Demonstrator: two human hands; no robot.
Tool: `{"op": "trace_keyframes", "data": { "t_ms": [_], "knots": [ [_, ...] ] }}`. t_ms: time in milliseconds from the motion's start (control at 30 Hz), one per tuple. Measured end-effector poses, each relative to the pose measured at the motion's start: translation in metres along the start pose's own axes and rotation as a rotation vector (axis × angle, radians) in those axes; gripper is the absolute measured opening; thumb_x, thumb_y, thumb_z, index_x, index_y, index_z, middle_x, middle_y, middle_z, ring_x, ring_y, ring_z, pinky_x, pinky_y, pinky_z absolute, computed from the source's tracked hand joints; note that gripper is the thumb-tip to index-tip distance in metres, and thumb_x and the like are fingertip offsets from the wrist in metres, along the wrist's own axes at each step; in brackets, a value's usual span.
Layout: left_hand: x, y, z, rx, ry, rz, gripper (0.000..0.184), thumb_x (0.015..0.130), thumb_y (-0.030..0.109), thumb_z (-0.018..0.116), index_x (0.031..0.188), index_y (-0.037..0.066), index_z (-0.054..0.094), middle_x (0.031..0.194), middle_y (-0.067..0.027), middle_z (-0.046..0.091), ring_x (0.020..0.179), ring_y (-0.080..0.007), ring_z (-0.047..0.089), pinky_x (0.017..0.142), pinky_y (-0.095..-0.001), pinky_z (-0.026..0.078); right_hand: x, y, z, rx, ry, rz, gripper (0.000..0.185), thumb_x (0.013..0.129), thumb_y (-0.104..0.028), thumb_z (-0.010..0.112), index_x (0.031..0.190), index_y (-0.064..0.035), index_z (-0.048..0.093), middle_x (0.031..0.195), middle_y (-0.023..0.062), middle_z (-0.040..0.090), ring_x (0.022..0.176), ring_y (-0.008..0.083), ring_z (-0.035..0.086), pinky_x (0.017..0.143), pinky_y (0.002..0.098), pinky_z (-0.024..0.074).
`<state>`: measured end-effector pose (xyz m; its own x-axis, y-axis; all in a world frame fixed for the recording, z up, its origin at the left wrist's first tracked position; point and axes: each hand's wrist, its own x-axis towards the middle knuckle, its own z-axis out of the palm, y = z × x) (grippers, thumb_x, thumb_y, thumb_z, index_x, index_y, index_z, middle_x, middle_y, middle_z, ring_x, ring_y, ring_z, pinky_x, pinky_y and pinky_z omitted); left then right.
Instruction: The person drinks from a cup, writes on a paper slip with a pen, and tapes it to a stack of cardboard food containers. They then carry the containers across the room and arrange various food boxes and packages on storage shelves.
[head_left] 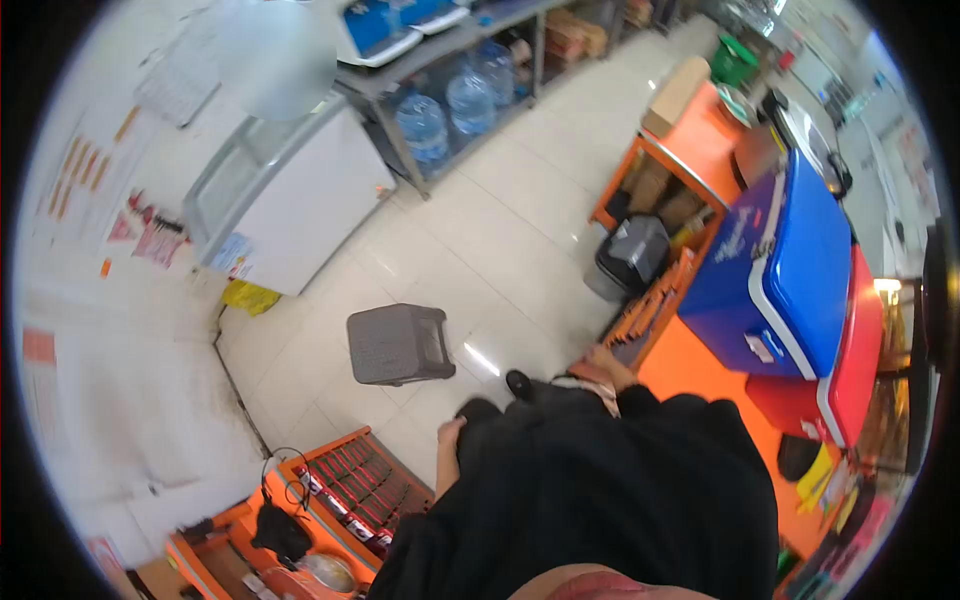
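Note:
My left hand (452,432) hangs low beside my dark clothing, just above the tiled floor. Its fingers look curled, but they are too small and blurred to show whether anything is in them. On the other side, my right hand (602,360) reaches down along the orange counter (680,372). Something reddish-brown and a pale, cloth-like piece (600,390) lie close to it; I cannot tell whether the hand grips either. A grey plastic stool (385,343) stands on the floor in front of me.
Left of me is an orange drawer unit (365,432) with rows of small packets. Blue (810,270) and red cool boxes (860,350) stand on the right counter. A dark bin (635,250), a white chest freezer (300,200) and large water bottles (470,100) are farther off.

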<state>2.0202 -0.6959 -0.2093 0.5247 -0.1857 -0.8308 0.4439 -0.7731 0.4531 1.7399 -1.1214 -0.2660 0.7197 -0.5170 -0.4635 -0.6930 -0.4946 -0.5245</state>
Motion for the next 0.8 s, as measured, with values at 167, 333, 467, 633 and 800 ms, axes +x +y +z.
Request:
{"op": "trace_keyframes", "data": {
  "t_ms": [167,333,467,633,800],
  "knots": [
    [0.025,0.078,-0.014,-0.252,0.117,-0.051,0.031,0.076,0.026,0.065,0.095,0.002,0.065,0.078,-0.0085,0.063,0.065,-0.0212,0.059,0.052,-0.0358,0.043,0.063,-0.053,-0.118,0.495,0.039,0.390,0.029,0.089,-0.021,0.047,0.097,-0.0021,0.066,0.080,0.0113,0.068,0.070,0.0258,0.067,0.060,0.0374,0.0555],
    [0.070,0.125,-0.043,0.089,0.055,-0.178,0.029,0.077,0.024,0.062,0.096,0.003,0.065,0.081,-0.0101,0.063,0.071,-0.0239,0.060,0.060,-0.0376,0.045,0.149,-0.021,-0.155,0.517,0.046,0.383,0.029,0.089,-0.020,0.046,0.105,-0.0033,0.065,0.085,0.0099,0.068,0.070,0.0243,0.067,0.058,0.0354,0.0548],
    [0.140,0.231,-0.066,0.560,-0.038,-0.078,0.029,0.078,0.025,0.060,0.095,0.003,0.066,0.084,-0.0122,0.064,0.077,-0.0272,0.060,0.067,-0.0383,0.046,0.178,-0.005,-0.196,0.581,0.081,0.629,0.028,0.090,-0.018,0.046,0.108,-0.0045,0.062,0.083,0.0105,0.067,0.063,0.0213,0.065,0.054,0.0345,0.0533],
    [0.274,0.445,-0.088,0.941,-0.043,0.099,0.029,0.078,0.026,0.058,0.094,0.003,0.066,0.088,-0.0149,0.065,0.083,-0.0314,0.061,0.077,-0.0391,0.048,0.196,-0.027,-0.227,0.891,0.109,1.001,0.028,0.092,-0.023,0.045,0.112,-0.0075,0.059,0.079,0.0098,0.066,0.058,0.0200,0.063,0.048,0.0371,0.0509],
    [0.460,0.749,-0.015,1.424,0.018,1.089,0.027,0.075,0.023,0.060,0.088,0.001,0.067,0.091,-0.0165,0.065,0.086,-0.0322,0.062,0.082,-0.0392,0.050,0.232,-0.054,-0.212,1.192,0.148,1.096,0.031,0.091,-0.026,0.046,0.114,-0.0081,0.057,0.082,0.0108,0.067,0.067,0.0238,0.066,0.053,0.0408,0.0521]
  ]
}}
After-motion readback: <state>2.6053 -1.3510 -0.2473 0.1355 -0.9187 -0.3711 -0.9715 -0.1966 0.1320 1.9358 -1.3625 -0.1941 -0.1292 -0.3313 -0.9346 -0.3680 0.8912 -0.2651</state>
